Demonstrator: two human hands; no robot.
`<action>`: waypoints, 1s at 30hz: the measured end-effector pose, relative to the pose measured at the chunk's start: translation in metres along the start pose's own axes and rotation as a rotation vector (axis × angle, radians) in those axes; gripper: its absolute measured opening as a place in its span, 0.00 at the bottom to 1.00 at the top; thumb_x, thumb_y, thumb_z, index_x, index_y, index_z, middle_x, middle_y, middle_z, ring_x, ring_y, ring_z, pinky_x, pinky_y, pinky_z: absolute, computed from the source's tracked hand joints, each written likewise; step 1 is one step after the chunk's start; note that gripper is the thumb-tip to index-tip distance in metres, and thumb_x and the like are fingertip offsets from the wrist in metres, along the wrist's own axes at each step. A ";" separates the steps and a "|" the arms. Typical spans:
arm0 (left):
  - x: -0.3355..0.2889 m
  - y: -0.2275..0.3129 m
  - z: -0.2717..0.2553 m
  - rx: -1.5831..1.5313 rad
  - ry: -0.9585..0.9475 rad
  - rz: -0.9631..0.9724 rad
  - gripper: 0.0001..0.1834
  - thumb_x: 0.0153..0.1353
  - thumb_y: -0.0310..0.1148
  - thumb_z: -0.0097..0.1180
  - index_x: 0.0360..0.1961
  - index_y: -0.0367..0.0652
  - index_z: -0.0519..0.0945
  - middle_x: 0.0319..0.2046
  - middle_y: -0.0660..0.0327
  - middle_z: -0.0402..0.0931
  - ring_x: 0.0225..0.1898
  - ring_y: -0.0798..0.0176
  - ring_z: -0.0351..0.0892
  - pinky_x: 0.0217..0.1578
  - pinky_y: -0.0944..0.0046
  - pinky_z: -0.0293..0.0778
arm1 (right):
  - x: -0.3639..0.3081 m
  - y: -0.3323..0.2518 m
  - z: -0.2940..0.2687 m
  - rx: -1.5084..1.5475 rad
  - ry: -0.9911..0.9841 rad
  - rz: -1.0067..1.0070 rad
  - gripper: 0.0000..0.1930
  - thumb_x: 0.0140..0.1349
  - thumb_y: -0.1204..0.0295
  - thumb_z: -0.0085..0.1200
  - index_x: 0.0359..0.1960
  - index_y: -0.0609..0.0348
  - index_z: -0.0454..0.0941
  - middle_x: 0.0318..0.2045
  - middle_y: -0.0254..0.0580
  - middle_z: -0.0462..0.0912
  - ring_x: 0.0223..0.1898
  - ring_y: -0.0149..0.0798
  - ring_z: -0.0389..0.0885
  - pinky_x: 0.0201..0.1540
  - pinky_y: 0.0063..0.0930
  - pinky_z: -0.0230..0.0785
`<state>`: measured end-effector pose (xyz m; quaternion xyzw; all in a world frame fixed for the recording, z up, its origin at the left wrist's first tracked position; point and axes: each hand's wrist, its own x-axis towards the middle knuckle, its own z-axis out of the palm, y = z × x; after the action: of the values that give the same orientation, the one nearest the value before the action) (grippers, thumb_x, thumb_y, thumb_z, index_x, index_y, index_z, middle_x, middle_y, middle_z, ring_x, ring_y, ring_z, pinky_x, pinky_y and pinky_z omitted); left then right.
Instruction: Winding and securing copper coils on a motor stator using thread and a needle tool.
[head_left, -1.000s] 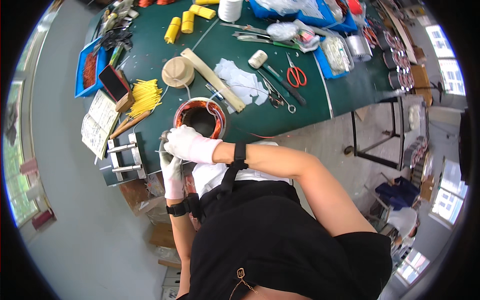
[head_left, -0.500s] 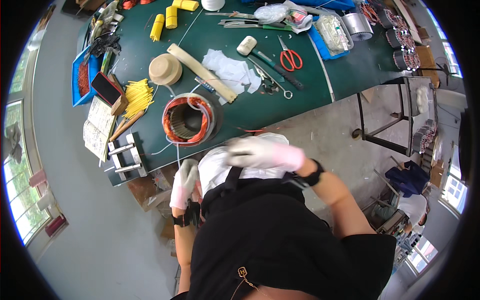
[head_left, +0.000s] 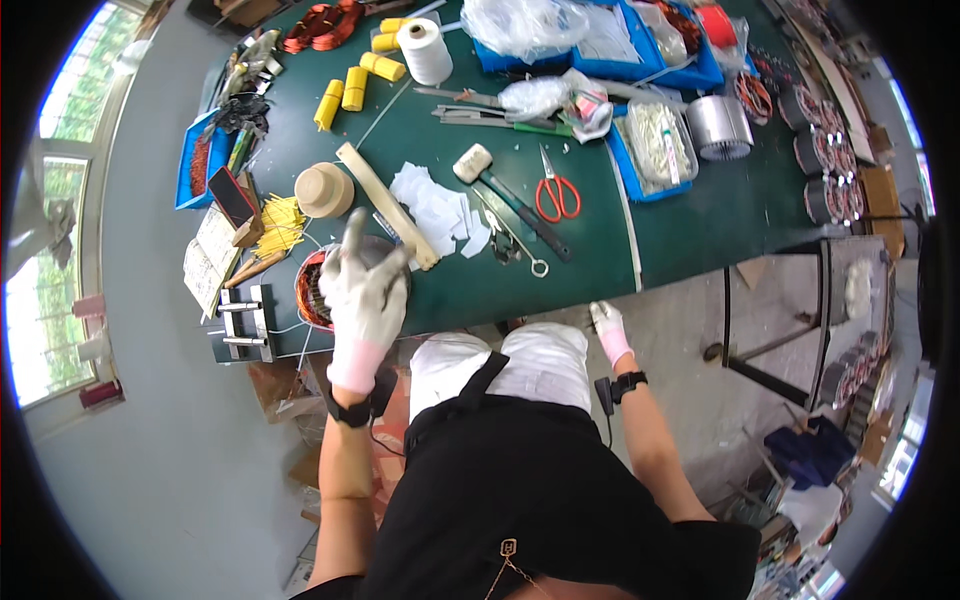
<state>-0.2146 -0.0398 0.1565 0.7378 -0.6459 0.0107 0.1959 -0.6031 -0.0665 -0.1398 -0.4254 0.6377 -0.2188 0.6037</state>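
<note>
My left hand (head_left: pixel 366 305), in a white and pink glove, reaches over the wound motor stator (head_left: pixel 313 292). Its fingers are stretched apart and no held thing shows; the hand covers much of the stator. Orange windings show at the stator's left side. Beyond the fingertips stands a round wooden block (head_left: pixel 324 190), and a flat wooden bar (head_left: pixel 388 207) lies beside them. My right hand (head_left: pixel 609 332), gloved alike, hangs by the table's front edge, away from the tools. Its fingers look stretched out, with nothing seen in them.
On the green table (head_left: pixel 480 295) lie white paper sheets (head_left: pixel 435 208), a mallet (head_left: pixel 510 200) and red-handled scissors (head_left: pixel 556 190). Yellow strips (head_left: pixel 280 226) and a metal frame (head_left: pixel 245 322) are at the left. Blue bins line the back. A metal cart (head_left: pixel 775 330) stands right.
My left hand has risen from beside my lap to above the stator. My right hand has moved from over my lap to the right. The view now takes in more of the table's back.
</note>
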 end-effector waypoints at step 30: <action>0.098 0.001 0.040 -0.639 0.063 -0.157 0.08 0.55 0.23 0.48 0.35 0.41 0.76 0.28 0.54 0.75 0.28 0.50 0.73 0.33 0.55 0.69 | 0.080 -0.484 0.112 -0.620 -0.151 -1.050 0.12 0.60 0.66 0.45 0.38 0.60 0.75 0.31 0.44 0.78 0.33 0.40 0.77 0.38 0.29 0.68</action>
<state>-0.2087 -0.1447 0.1466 0.6857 -0.5515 -0.1850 0.4376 -0.3545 -0.3673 0.1772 -0.8529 0.3323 -0.2608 0.3069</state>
